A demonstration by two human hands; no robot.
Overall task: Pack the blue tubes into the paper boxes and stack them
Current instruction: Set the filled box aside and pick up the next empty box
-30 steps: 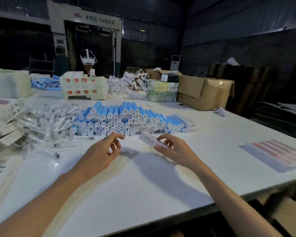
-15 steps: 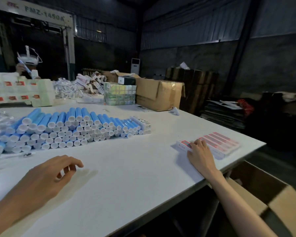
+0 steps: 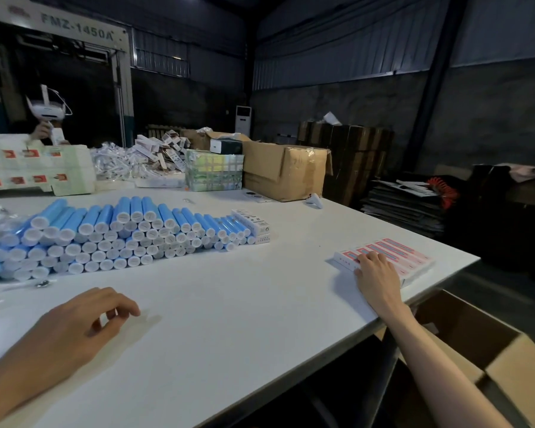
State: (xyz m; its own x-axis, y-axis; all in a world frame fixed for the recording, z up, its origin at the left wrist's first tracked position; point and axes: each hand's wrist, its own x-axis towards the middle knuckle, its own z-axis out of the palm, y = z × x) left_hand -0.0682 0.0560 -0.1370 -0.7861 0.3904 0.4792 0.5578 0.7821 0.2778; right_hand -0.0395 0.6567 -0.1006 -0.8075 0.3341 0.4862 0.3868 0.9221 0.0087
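Blue tubes (image 3: 130, 233), white-capped, stacked. Right of them, right hand (image 3: 379, 274) flat on red-printed boxes (image 3: 405, 257); left hand (image 3: 81, 325) slack, empty. Sign (image 3: 78, 26): "FMZ-1450A".

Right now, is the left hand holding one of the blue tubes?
No, the left hand is empty above the white table, its fingers loosely curled, apart from the pile of blue tubes.

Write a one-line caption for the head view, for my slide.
Right hand rests on a row of boxes at the table edge; left hand is empty, near the stacked blue tubes.
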